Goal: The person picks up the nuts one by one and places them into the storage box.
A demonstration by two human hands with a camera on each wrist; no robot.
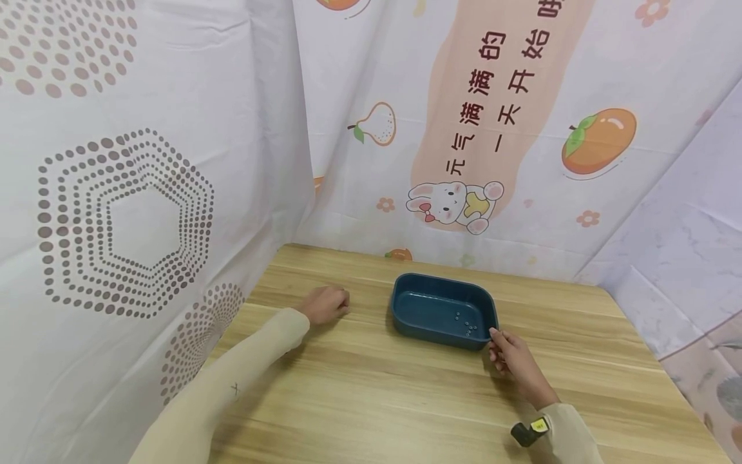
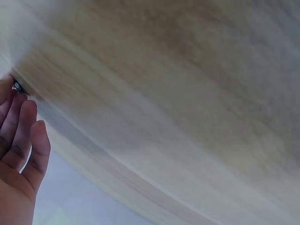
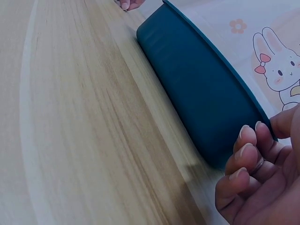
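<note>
A dark blue-green rectangular tub (image 1: pixel 440 337) stands on the wooden table. Several small metal rings or nuts (image 1: pixel 471 328) lie on its floor toward the right end. At the tub's near right corner, my right hand (image 1: pixel 516 366) pinches the rim between thumb and forefinger; the other fingers are loosely bent, as the right wrist view shows. My left hand (image 1: pixel 323 305) is low over the table, left of the tub and apart from it. Between its thumb and fingertips is a small dark, shiny metal piece (image 2: pixel 18 86), too small to tell its exact kind.
The wooden table (image 1: pixel 348 399) reaches back to a printed curtain (image 1: pixel 359 193) with fruit and a rabbit. Another white curtain (image 1: pixel 145 225) hangs along the left side. A small black device with a yellow label (image 1: pixel 530 430) sits at my right wrist.
</note>
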